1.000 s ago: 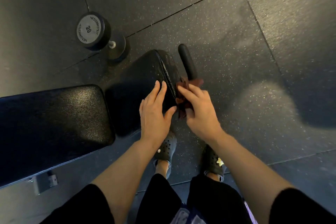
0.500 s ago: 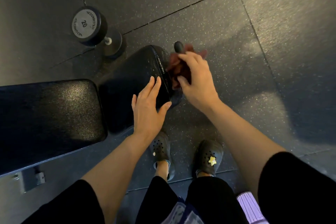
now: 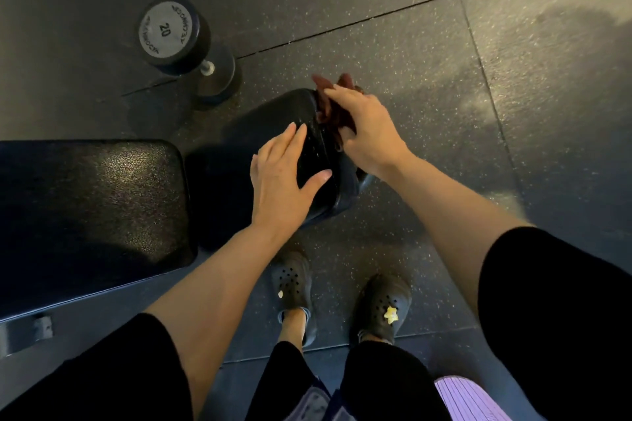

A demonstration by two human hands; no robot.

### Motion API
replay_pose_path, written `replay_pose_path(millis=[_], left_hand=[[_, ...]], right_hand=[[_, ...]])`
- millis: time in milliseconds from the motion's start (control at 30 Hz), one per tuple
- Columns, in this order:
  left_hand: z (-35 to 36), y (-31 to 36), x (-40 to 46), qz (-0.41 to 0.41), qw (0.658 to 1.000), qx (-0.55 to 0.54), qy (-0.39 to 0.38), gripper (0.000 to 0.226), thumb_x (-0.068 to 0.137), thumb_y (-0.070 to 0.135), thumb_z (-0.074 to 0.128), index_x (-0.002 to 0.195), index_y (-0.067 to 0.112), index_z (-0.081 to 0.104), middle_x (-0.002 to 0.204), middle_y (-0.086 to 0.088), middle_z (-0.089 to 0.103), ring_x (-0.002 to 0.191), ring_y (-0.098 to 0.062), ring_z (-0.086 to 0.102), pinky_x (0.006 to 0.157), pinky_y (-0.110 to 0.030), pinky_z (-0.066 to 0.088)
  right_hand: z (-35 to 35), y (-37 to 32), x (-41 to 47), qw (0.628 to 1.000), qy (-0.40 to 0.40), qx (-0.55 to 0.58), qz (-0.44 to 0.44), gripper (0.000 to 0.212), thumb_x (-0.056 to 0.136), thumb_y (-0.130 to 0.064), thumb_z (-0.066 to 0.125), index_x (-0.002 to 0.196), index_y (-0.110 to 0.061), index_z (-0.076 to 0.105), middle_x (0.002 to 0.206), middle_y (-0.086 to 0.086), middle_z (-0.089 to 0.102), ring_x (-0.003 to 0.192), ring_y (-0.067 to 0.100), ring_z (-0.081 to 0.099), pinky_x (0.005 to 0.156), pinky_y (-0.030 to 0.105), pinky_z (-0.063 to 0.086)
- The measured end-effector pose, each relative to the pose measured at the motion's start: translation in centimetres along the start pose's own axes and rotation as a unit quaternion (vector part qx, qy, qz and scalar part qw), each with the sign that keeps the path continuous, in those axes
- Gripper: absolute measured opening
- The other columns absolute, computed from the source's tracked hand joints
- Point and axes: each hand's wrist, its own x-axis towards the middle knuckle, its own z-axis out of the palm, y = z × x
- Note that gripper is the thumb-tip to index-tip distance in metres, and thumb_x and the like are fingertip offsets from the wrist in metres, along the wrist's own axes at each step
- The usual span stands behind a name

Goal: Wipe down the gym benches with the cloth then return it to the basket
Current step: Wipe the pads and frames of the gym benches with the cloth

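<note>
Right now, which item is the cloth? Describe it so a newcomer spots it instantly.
Start at the large black bench pad on the left and move right to the smaller seat pad where both hands meet. The cloth is the crumpled dark red fabric under the right hand, at the seat pad's far edge. It is the only red, soft thing among black pads and floor.

The cloth (image 3: 330, 114) is dark reddish-brown against the black, pebble-grained bench (image 3: 95, 202). The floor (image 3: 427, 55) is dark grey rubber flecked with pale specks, and the dumbbell (image 3: 171, 32) is black with a grey end plate. Black clogs (image 3: 381, 308) carry a yellow star charm; sleeves (image 3: 554, 318) are black.
</note>
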Motion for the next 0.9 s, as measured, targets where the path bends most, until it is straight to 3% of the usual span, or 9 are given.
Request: replay_pose_path(millis=[100,233,367,467,567,667,800,900], left_hand=[[0.1,0.0,0.0,-0.020,1.000,-0.007,-0.011,0.075,0.087,0.036,0.068,0.150,0.024,0.030,0.157,0.004,0.028,0.143,-0.017,0.023,0.116,-0.057,0.018],[0.2,0.2,-0.2,-0.039,0.999,-0.031,-0.009,0.075,0.087,0.035,0.068,0.151,0.028,0.027,0.158,0.009,0.025,0.144,-0.013,0.021,0.118,-0.056,0.006],[0.3,0.2,-0.2,-0.043,0.998,-0.041,-0.008,0.075,0.087,0.035,0.067,0.151,0.029,0.027,0.158,0.010,0.024,0.144,-0.013,0.020,0.118,-0.057,0.005],[0.3,0.1,-0.2,-0.043,0.998,-0.054,-0.013,0.076,0.087,0.036,0.068,0.151,0.029,0.027,0.158,0.010,0.024,0.144,-0.013,0.021,0.117,-0.057,0.006],[0.2,0.0,-0.5,-0.039,0.995,-0.095,0.000,0.075,0.088,0.033,0.068,0.151,0.023,0.028,0.157,0.004,0.027,0.144,-0.013,0.024,0.119,-0.053,0.016],[-0.6,0.9,-1.2,-0.034,0.972,-0.230,0.030,0.061,0.096,0.031,0.057,0.150,0.019,0.031,0.151,-0.001,0.037,0.138,-0.010,0.036,0.113,-0.037,0.035],[-2.3,2.0,-1.4,-0.031,0.906,-0.423,0.001,0.051,0.099,0.027,0.050,0.148,0.021,0.035,0.141,0.003,0.049,0.128,-0.005,0.048,0.106,-0.035,0.044],[-2.9,0.6,-1.4,-0.119,0.895,-0.418,0.099,0.039,0.096,0.011,0.055,0.133,0.021,0.052,0.125,0.004,0.060,0.117,-0.006,0.056,0.103,-0.040,0.047]], right_hand=[[-0.5,1.3,0.6,0.997,-0.028,-0.072,0.026,0.063,0.080,0.007,0.051,0.140,-0.011,0.049,0.137,0.011,0.054,0.119,0.034,0.046,0.099,0.029,0.032],[0.2,1.1,1.3,0.997,0.026,-0.067,-0.020,0.061,0.078,0.010,0.050,0.137,-0.003,0.049,0.136,0.014,0.054,0.114,0.037,0.047,0.098,0.033,0.035],[0.9,1.1,1.0,0.998,0.007,-0.058,-0.006,0.058,0.080,0.009,0.050,0.137,-0.002,0.049,0.136,0.016,0.054,0.115,0.038,0.049,0.100,0.033,0.034],[0.3,1.9,-0.3,0.996,-0.009,-0.091,0.015,0.052,0.080,0.002,0.053,0.132,-0.004,0.054,0.127,0.016,0.060,0.108,0.038,0.052,0.092,0.035,0.037],[-0.4,0.6,-2.5,0.993,0.105,-0.061,-0.008,0.043,0.081,-0.007,0.046,0.121,0.001,0.058,0.117,0.016,0.063,0.101,0.025,0.050,0.084,0.031,0.035],[-0.9,-2.2,-4.1,0.988,0.155,0.016,-0.023,0.047,0.077,0.007,0.053,0.123,-0.002,0.052,0.122,0.012,0.056,0.109,0.024,0.051,0.091,0.026,0.039],[0.2,-5.3,-5.3,0.985,0.078,0.112,-0.102,0.050,0.077,0.011,0.061,0.125,-0.002,0.051,0.127,0.010,0.054,0.120,0.016,0.052,0.102,0.021,0.043],[1.1,-5.5,-6.3,0.988,0.003,0.140,-0.072,0.065,0.082,0.002,0.066,0.141,-0.009,0.041,0.138,0.005,0.050,0.128,0.015,0.049,0.107,0.034,0.043]])
